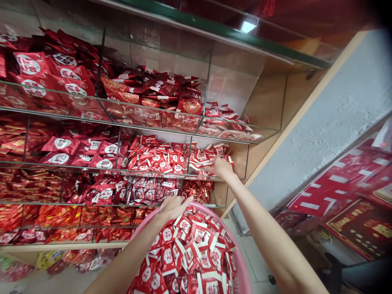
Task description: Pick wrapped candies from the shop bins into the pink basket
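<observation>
A round pink plastic basket [241, 265] stands in front of me, heaped with small red-and-white wrapped packets [199, 245]. My left hand [175, 207] is closed over its far rim, with the fingertips partly out of sight. Further forward, my right hand [222, 167] reaches into the rightmost compartment of a glass-fronted shelf. Its fingers point left and lie over similar red-and-white packets [202, 157], partly blurred; no packet shows clearly in its grip. Just left of it, beyond a glass divider, another compartment holds a pile of red-and-white packets [159, 159].
Glass-divided shelves hold red packets, including large dark red bags [70, 73] at upper left and orange-red packets [58, 214] lower down. A wooden side panel [275, 139] and a grey wall [306, 122] bound the right. Red printed goods [337, 183] stand at far right.
</observation>
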The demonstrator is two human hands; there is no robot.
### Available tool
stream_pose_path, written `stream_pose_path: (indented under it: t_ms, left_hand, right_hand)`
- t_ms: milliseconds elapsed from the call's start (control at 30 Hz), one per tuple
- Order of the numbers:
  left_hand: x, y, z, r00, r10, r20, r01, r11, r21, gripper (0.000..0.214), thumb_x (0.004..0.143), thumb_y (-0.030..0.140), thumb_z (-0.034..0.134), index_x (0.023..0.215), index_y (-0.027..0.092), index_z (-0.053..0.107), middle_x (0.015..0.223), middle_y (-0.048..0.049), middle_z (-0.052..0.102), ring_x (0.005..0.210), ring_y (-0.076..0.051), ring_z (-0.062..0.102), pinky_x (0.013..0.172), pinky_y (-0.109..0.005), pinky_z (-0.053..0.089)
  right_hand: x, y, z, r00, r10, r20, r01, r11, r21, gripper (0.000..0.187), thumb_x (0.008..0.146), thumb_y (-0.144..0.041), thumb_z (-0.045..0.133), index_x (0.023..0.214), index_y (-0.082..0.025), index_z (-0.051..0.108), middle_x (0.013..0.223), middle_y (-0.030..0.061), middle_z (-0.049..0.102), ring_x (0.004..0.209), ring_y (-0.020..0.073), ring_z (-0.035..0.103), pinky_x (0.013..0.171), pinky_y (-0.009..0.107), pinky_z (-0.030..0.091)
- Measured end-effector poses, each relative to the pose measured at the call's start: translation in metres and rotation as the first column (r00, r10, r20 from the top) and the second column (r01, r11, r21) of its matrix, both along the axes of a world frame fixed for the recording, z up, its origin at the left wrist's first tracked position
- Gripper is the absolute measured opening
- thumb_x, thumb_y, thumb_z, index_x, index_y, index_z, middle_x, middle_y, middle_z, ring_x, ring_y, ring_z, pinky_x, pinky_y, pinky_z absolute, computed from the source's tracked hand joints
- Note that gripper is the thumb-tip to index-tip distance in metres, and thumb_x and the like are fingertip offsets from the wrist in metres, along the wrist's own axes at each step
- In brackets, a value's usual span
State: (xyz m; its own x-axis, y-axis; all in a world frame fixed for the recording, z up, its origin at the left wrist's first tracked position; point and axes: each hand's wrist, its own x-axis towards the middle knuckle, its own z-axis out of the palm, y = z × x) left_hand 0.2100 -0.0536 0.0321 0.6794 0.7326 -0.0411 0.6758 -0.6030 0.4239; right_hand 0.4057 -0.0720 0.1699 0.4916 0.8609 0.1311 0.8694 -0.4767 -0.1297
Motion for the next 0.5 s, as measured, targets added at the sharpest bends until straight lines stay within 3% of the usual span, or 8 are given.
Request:
stream_pose_path:
  t_ms: [233,500]
  left_hand:
    - [0.0008,0.0009,-0.0011,1.0,0.002,0.003,-0.002,1.0,0.009,0.077,0.079,0.069,0.004,0.077,0.02,0.065,0.075,-0.0084,0.067,0.075,-0.025,0.063,0.069,-0.034,0.043]
    - [0.001,-0.0002,0.0028,1.0,0.01,0.013,-0.01,1.0,-0.019,0.076,0.079,0.069,0.006,0.075,0.019,0.064,0.072,-0.0077,0.067,0.072,-0.023,0.063,0.071,-0.033,0.042]
  right_hand:
    - [-0.0031,0.0113,-0.0067,0.999,-0.05,-0.02,0.049,0.998,-0.032,0.057,0.064,-0.048,0.065,0.108,-0.014,0.048,0.107,0.0177,0.06,0.1,0.0294,0.056,0.076,0.037,0.044]
    - [-0.0025,0.0051,-0.0095,0.999,-0.022,-0.026,0.023,0.999,0.045,0.047,0.069,-0.042,0.06,0.104,-0.014,0.048,0.101,0.0165,0.062,0.095,0.0289,0.058,0.073,0.035,0.043]
